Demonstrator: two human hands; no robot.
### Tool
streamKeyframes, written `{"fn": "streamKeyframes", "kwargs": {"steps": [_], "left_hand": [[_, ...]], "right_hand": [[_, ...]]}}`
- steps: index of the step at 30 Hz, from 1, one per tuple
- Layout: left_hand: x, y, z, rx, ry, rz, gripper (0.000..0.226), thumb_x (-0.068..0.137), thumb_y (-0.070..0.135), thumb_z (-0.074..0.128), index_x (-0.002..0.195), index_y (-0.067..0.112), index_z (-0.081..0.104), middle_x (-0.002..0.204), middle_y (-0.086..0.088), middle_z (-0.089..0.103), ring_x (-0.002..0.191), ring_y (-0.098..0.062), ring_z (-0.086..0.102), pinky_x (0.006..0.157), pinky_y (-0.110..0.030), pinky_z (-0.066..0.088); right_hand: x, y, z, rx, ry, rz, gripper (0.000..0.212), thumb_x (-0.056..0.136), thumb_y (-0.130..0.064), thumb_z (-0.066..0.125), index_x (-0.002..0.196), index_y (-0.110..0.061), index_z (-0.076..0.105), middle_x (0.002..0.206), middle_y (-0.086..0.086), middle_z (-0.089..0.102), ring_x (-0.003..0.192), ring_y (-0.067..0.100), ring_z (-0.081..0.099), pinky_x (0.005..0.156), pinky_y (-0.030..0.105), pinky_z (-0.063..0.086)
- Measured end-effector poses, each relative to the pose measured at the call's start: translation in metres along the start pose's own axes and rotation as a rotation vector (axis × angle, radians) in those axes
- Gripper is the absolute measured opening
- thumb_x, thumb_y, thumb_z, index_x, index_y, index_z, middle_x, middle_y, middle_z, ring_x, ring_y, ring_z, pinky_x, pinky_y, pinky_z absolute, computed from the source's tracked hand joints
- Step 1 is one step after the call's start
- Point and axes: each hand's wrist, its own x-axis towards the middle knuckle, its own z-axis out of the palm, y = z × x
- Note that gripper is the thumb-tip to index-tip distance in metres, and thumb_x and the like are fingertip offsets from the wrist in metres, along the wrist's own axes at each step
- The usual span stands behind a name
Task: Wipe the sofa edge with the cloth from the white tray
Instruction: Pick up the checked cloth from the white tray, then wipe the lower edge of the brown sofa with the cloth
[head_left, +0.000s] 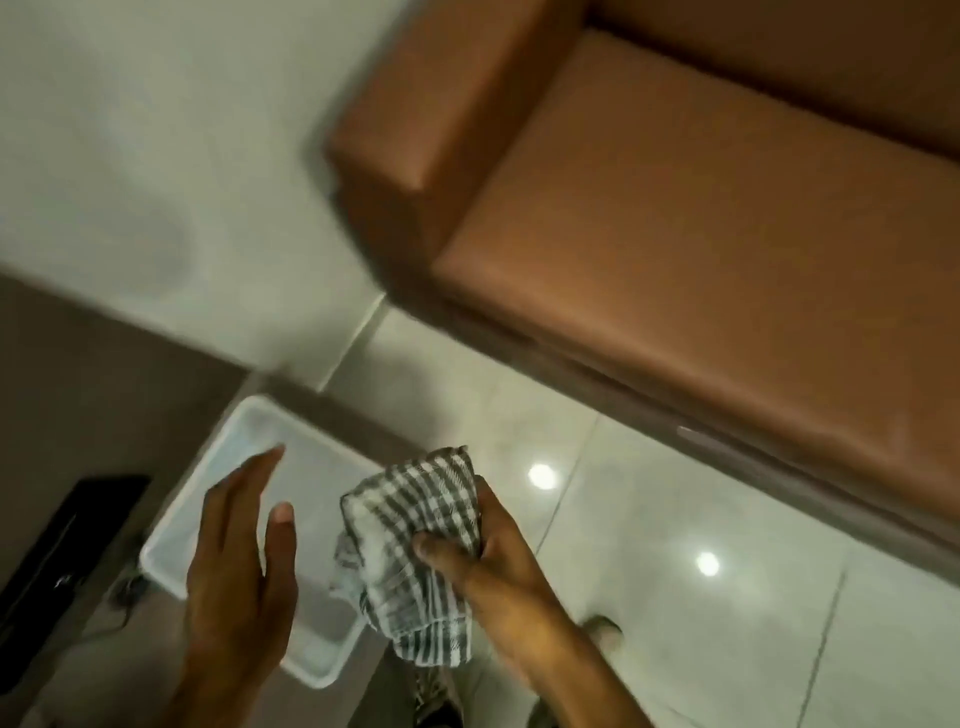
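A grey-and-white checked cloth (415, 540) is bunched in my right hand (488, 561), which grips it above the right side of the white tray (166, 545). My left hand (244, 551) hovers flat over the tray with its fingers apart and nothing in it. The tray sits on a brown table (93, 384) at the lower left and looks empty. The brown leather sofa (675, 249) fills the upper right; its front edge (727, 415) runs diagonally, well away from the cloth.
A black device (67, 545) with a cable lies on the table left of the tray. Glossy white floor tiles (675, 597) with two light reflections spread between me and the sofa. A pale wall (156, 156) stands behind the sofa arm.
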Motion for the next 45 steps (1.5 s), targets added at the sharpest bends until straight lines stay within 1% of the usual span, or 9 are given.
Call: {"fn": "streamKeyframes", "kwargs": {"steps": [6, 18, 22, 25, 30, 32, 38, 42, 45], "left_hand": [[-0.038, 0.200, 0.069, -0.255, -0.462, 0.288, 0.027, 0.105, 0.051, 0.043, 0.111, 0.051, 0.069, 0.110, 0.025, 0.075, 0.105, 0.006, 0.069, 0.086, -0.009, 0.051], [-0.154, 0.411, 0.232, -0.072, -1.006, 0.719, 0.021, 0.103, 0.033, 0.061, 0.115, 0.048, 0.070, 0.117, 0.023, 0.076, 0.114, -0.003, 0.072, 0.096, -0.021, 0.057], [-0.162, 0.451, 0.272, 0.098, -1.254, 0.869, 0.026, 0.105, 0.025, 0.054, 0.113, 0.047, 0.065, 0.109, 0.025, 0.078, 0.104, 0.001, 0.074, 0.087, -0.010, 0.053], [-0.154, 0.469, 0.313, 0.199, -1.385, 0.902, 0.023, 0.108, 0.030, 0.055, 0.114, 0.049, 0.067, 0.111, 0.026, 0.079, 0.105, 0.001, 0.075, 0.087, -0.013, 0.057], [-0.112, 0.467, 0.410, 0.459, -1.354, 1.234, 0.026, 0.114, 0.042, 0.049, 0.132, 0.041, 0.066, 0.125, 0.019, 0.074, 0.121, 0.000, 0.068, 0.105, -0.039, 0.059], [-0.088, 0.468, 0.449, 0.516, -1.181, 1.514, 0.036, 0.112, 0.037, 0.049, 0.142, 0.024, 0.065, 0.135, 0.004, 0.065, 0.129, -0.011, 0.058, 0.112, -0.048, 0.052], [-0.044, 0.469, 0.533, 0.693, -0.878, 2.120, 0.066, 0.113, 0.042, 0.045, 0.171, 0.013, 0.031, 0.178, -0.023, 0.024, 0.167, -0.042, 0.015, 0.137, -0.062, 0.016], [-0.025, 0.451, 0.553, 0.696, -0.850, 2.217, 0.077, 0.111, 0.046, 0.042, 0.173, 0.010, 0.013, 0.178, -0.033, 0.014, 0.166, -0.052, 0.009, 0.136, -0.066, 0.006], [-0.022, 0.448, 0.556, 0.634, -0.823, 2.226, 0.078, 0.110, 0.049, 0.037, 0.172, 0.007, 0.015, 0.176, -0.036, 0.015, 0.165, -0.055, 0.009, 0.135, -0.066, 0.003]], "right_hand": [[-0.115, -0.038, -0.136, 0.167, 0.239, -0.237, 0.059, 0.101, -0.014, 0.076, 0.149, -0.044, 0.057, 0.134, -0.006, 0.079, 0.124, 0.011, 0.077, 0.112, 0.039, 0.061], [-0.235, 0.038, -0.350, 0.119, 0.977, -0.619, 0.043, 0.075, -0.021, 0.097, 0.109, -0.010, 0.073, 0.147, -0.015, 0.056, 0.126, 0.012, 0.067, 0.098, 0.034, 0.063], [-0.236, 0.066, -0.393, 0.345, 0.833, -0.684, 0.093, 0.077, -0.020, 0.099, 0.154, -0.024, 0.046, 0.172, -0.019, 0.037, 0.162, 0.011, 0.038, 0.121, 0.047, 0.052], [-0.211, 0.088, -0.413, 0.480, 0.687, -0.646, 0.067, 0.087, -0.012, 0.091, 0.148, -0.024, 0.065, 0.159, -0.012, 0.063, 0.160, 0.004, 0.042, 0.132, 0.040, 0.038], [-0.126, 0.094, -0.420, 1.000, 0.828, -0.521, 0.050, 0.079, -0.056, 0.090, 0.117, -0.027, 0.074, 0.115, -0.016, 0.081, 0.099, -0.002, 0.077, 0.099, 0.018, 0.062], [-0.065, 0.104, -0.417, 1.072, 1.001, -0.389, 0.038, 0.093, -0.040, 0.083, 0.123, -0.021, 0.070, 0.113, -0.009, 0.081, 0.105, 0.009, 0.078, 0.108, 0.042, 0.063], [0.126, 0.090, -0.381, 1.556, 1.194, -0.082, 0.037, 0.109, -0.013, 0.063, 0.146, -0.011, 0.065, 0.124, 0.005, 0.075, 0.128, 0.031, 0.070, 0.112, 0.040, 0.056], [0.192, 0.029, -0.371, 1.896, 0.985, -0.165, 0.073, 0.086, -0.080, 0.067, 0.143, -0.034, 0.064, 0.150, 0.000, 0.068, 0.129, 0.022, 0.068, 0.112, 0.044, 0.056], [0.204, 0.006, -0.384, 1.881, 0.967, -0.304, 0.102, 0.078, -0.102, 0.041, 0.167, -0.054, 0.024, 0.178, -0.027, 0.027, 0.167, 0.004, 0.024, 0.138, 0.049, 0.016]]}}
